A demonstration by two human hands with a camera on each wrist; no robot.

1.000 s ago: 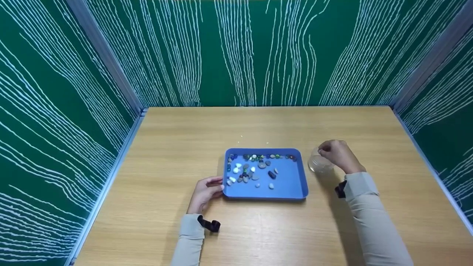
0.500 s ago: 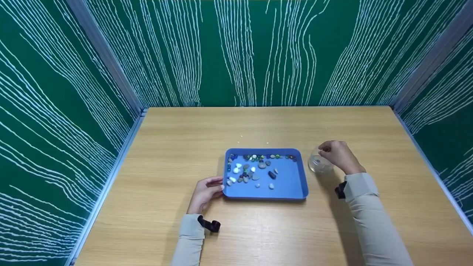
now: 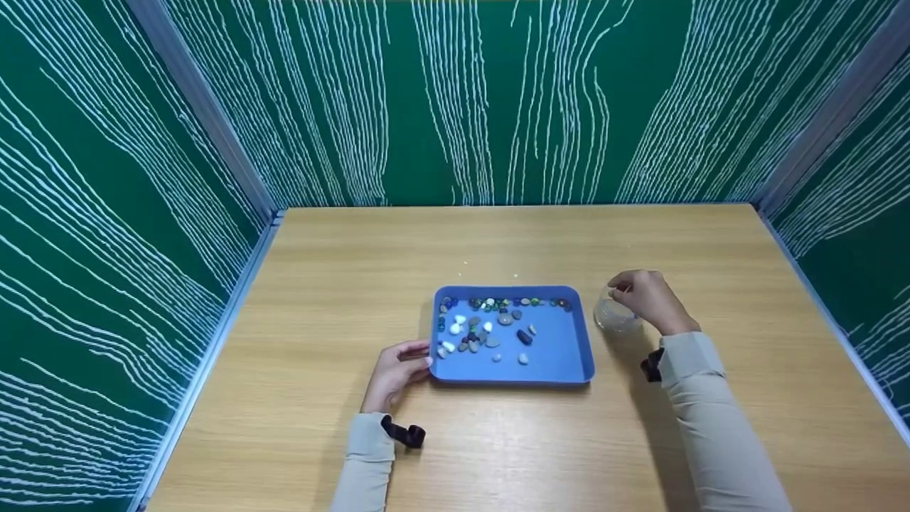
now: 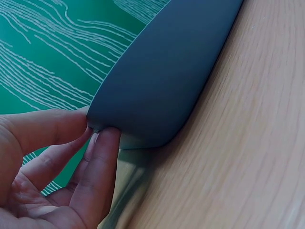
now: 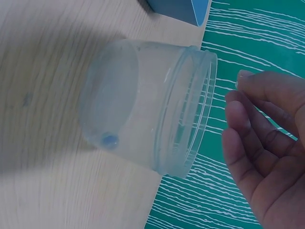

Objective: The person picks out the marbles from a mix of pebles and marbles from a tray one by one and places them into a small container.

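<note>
Green walls with white wavy lines, wood table. Key relation: clear jar stands upright on the table, long axis vertical, mouth up, right by the right hand; from its fingertips the jar body lies at about 6 o'clock in the head view. Right is the nearer hand: fingers loosely bent, narrow gap at the tips, nothing seen in it. Left hand pinches the wall of the blue tray between 8 and 9 o'clock. Tray sits at roughly 9 o'clock from the jar, long axis 9-to-3. Counts: one jar, one tray, one blue marble on the jar floor, two black wrist straps. In the tray: one long dark stone, four bright white pebbles towards 9-10, two pale pebbles near 6; glass marbles along the 12 side too bunched to count. Three clear white specks on the table beyond it.
</note>
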